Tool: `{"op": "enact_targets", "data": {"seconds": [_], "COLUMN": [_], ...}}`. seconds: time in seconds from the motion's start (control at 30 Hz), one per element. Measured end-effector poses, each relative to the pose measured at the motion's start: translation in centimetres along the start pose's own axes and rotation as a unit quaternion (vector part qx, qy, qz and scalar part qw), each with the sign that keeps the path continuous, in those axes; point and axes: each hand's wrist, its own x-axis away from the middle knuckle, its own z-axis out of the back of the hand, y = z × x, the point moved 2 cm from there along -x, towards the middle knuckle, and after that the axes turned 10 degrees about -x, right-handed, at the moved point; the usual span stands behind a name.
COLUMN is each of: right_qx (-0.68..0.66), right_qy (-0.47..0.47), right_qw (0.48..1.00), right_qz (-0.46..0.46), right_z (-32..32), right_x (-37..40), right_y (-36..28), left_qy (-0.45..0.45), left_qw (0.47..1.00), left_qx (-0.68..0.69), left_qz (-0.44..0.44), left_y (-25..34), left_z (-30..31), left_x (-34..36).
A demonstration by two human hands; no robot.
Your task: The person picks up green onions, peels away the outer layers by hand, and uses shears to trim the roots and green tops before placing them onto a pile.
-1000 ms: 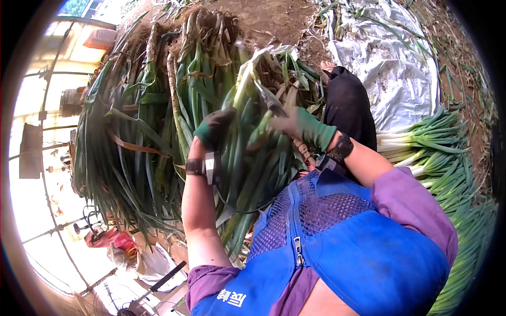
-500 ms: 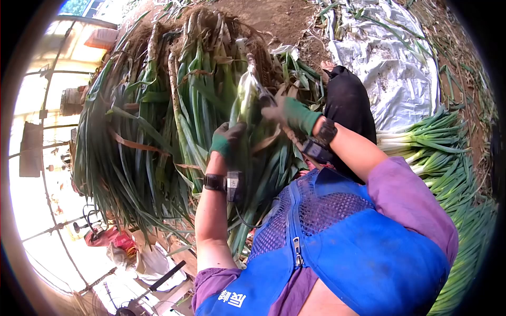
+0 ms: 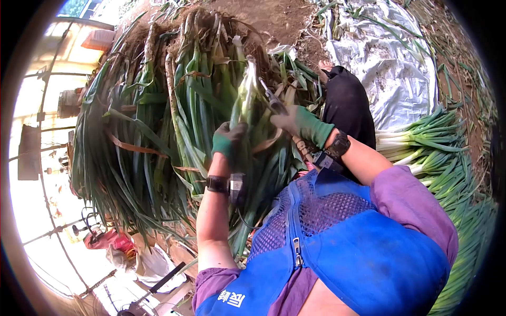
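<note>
from my feed, the left hand [image 3: 227, 141], in a green knit glove, is wrapped tight around a bunch of long green onions with pale stalks [image 3: 246, 97], fingers closed round the stems. the bunch stands nearly upright in front of the chest. its pale ends point up and away from the body, and its dark leaves hang down past the wrist toward the blue mesh vest [image 3: 321, 210].

the right hand [image 3: 299, 122], also in a green glove, is closed on a slim dark metal tool [image 3: 272, 100]. the tool lies against the upper part of the bunch, just beside the pale stalks. i can't tell whether it is a knife or a pair of shears. the two hands are near each other, the right a little higher and off to the side of the left.

each wrist carries a black strap with a small device, one on the left wrist [image 3: 217, 183] and one on the right wrist [image 3: 340, 145].

behind the held bunch, a big heap of untrimmed green onions with earthy roots [image 3: 142, 121] spreads out to the left. beside the right forearm is a knee in black cloth [image 3: 348, 100]. further right, a row of cleaned white-stemmed onions [image 3: 416, 147] lies on the ground, next to a crumpled silver-grey plastic sheet [image 3: 390, 63]. bare brown soil [image 3: 274, 18] shows at the top of the view.
</note>
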Motion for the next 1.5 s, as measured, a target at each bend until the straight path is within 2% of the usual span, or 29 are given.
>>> {"op": "enact_targets", "data": {"seconds": [0.03,0.13,0.17,0.23,0.37,0.43,0.5,0.57,0.67,0.7,0.83,0.93,0.97,1.0,1.07,1.1,1.17,1.23,1.3,1.4,1.43,1.47,1.5], "right_qx": [-0.005,0.041,0.122,0.278,0.409,0.243,0.173,0.207,0.047,0.055,0.035,0.009,-0.015,-0.068,-0.173,-0.207,-0.237,-0.303,-0.269,-0.156,-0.103,-0.049,-0.199], "right_qy": [-0.03,0.014,0.006,-0.01,-0.018,-0.059,-0.051,0.004,-0.035,-0.091,-0.036,0.0,0.066,0.068,0.071,0.06,-0.004,-0.078,-0.103,-0.087,-0.034,0.018,-0.044], "right_qw": [0.999,0.996,0.985,0.935,0.868,0.954,0.975,0.962,0.996,0.994,0.999,1.0,0.998,0.995,0.982,0.973,0.968,0.948,0.945,0.922,0.921,0.913,0.957], "right_qz": [-0.009,0.073,0.123,0.222,0.281,0.167,0.131,0.18,0.063,0.022,0.02,0.01,-0.004,0.005,0.026,0.081,0.08,0.049,0.155,0.342,0.375,0.406,0.206], "right_z": [0.3,-0.7,-0.8,-0.6,-0.3,-0.6,-0.5,-0.2,-0.5,-0.2,0.4,1.4,1.4,1.9,3.4,3.9,4.9,6.0,6.8,8.5,8.7,9.4,10.2], "right_x": [0.2,-1.2,-2.0,-4.4,-8.7,-10.6,-10.6,-5.6,-1.4,-0.7,-1.0,-0.8,-2.1,-0.9,2.2,1.3,2.0,4.3,5.7,5.8,5.4,5.0,4.2], "right_y": [-0.5,0.3,0.2,-0.5,-0.8,0.9,1.9,-0.2,-0.1,-0.3,0.9,-0.2,1.0,-0.3,-4.3,-3.8,-4.2,-5.9,-4.7,-1.4,-0.3,0.6,0.8], "left_qy": [0.022,0.077,0.078,0.093,0.103,0.102,0.089,0.04,-0.034,-0.043,-0.055,-0.057,-0.035,-0.017,0.002,-0.006,-0.037,-0.047,-0.035,-0.02,-0.041,-0.013,-0.004], "left_qw": [0.997,0.977,0.974,0.97,0.968,0.969,0.975,0.996,0.997,0.996,0.998,0.988,0.991,0.994,0.989,0.981,0.967,0.969,0.975,0.988,0.993,0.998,0.998], "left_qx": [-0.064,-0.191,-0.205,-0.217,-0.223,-0.218,-0.196,-0.07,0.065,0.074,0.039,0.134,0.125,0.104,0.092,0.112,0.12,0.106,0.079,0.081,0.069,0.016,-0.02], "left_qz": [-0.03,-0.058,-0.062,-0.061,-0.055,-0.055,-0.054,-0.033,0.017,0.023,0.017,-0.05,-0.037,-0.041,-0.116,-0.158,-0.223,-0.219,-0.206,-0.132,-0.082,-0.065,-0.063], "left_y": [0.0,0.3,-0.3,-0.5,-0.3,-0.5,-1.5,0.6,1.9,3.2,4.4,5.4,6.1,7.1,9.8,11.3,14.2,14.8,14.1,11.2,9.2,7.0,2.5], "left_z": [0.1,0.0,0.0,-0.3,-0.4,-0.4,-0.4,-0.1,1.1,1.3,2.1,2.3,2.6,3.0,3.8,4.0,3.7,3.1,3.0,3.3,3.9,4.3,5.3], "left_x": [-0.1,0.8,0.7,1.0,1.1,1.0,0.1,1.3,1.2,2.3,3.2,4.3,4.8,4.5,4.7,4.7,5.1,4.1,3.1,3.3,2.8,2.5,0.0]}}
